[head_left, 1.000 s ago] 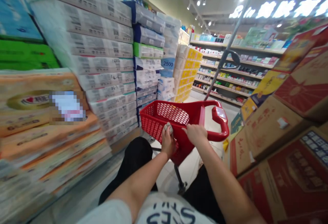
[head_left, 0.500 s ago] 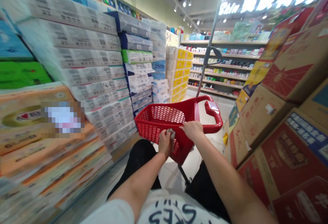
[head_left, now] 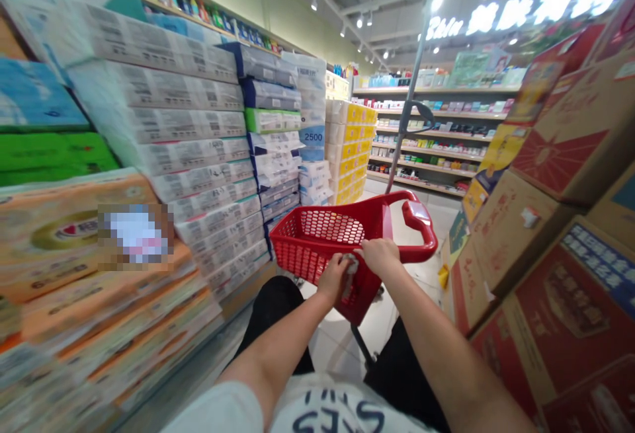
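A red plastic shopping cart [head_left: 317, 238] stands in front of me in a narrow store aisle, its basket empty. My left hand [head_left: 333, 279] is closed around a small grey cloth [head_left: 351, 265] and presses it against the near rim of the basket. Just beside it, my right hand [head_left: 381, 254] grips the same near rim of the cart, close to the red handle [head_left: 421, 225]. Both forearms reach forward over my dark trousers.
Tall stacks of wrapped tissue packs [head_left: 188, 149] line the left side. Cardboard cartons [head_left: 540, 221] are piled on the right, close to the cart. A metal pole [head_left: 411, 89] rises behind the cart. Stocked shelves [head_left: 436, 149] run across the far end over pale floor tiles [head_left: 337, 347].
My left hand with the cloth has slid right along the rim until it nearly touches my right hand. The view has shifted a little, and the cart sits slightly further right.
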{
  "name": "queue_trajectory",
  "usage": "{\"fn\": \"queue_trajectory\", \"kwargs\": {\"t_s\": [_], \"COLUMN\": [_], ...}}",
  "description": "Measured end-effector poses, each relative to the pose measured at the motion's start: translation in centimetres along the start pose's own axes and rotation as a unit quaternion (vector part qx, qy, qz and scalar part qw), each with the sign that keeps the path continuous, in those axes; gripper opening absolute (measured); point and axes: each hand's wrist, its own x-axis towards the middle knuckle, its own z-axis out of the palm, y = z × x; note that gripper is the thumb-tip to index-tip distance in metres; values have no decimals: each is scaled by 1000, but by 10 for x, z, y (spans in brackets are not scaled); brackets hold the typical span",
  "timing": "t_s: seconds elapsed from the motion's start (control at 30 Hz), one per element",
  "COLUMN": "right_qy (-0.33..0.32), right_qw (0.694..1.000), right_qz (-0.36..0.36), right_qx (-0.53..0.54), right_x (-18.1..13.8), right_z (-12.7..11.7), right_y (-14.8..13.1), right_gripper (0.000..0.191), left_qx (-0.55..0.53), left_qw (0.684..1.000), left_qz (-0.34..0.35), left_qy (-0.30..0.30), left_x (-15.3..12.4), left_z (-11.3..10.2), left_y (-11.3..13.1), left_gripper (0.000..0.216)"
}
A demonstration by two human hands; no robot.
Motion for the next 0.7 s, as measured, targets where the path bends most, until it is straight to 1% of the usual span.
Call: {"fn": "queue_trajectory", "kwargs": {"t_s": [0.1,0.2,0.3,0.43,0.5,0.63,0.7], "right_qy": [5,13,12,18,15,14,17], "right_qw": [1000,1000,1000,1000,1000,1000,1000], "right_qz": [4,6,6,9,9,10,12], "right_qx": [8,14,16,12,9,8,11], "right_x": [1,-1,-1,0,0,-1,-1], "right_z": [1,1,2,3,3,3,3], "right_y": [0,-1,0,0,0,0,-1], "right_gripper": [44,43,42,41,40,42,41], "left_qx": [33,75,75,53,56,79,77], "left_qw": [999,995,996,998,998,992,989], "left_qz": [-4,-28,-34,-4,1,-18,-27], "left_qy": [-29,-53,-45,-26,-32,-102,-120], "left_x": [3,-4,-5,5,6,-3,-5], "left_z": [-1,1,1,0,1,7,11], "left_y": [4,-1,-1,13,16,9,10], "left_gripper": [36,35,33,34,36,34,32]}}
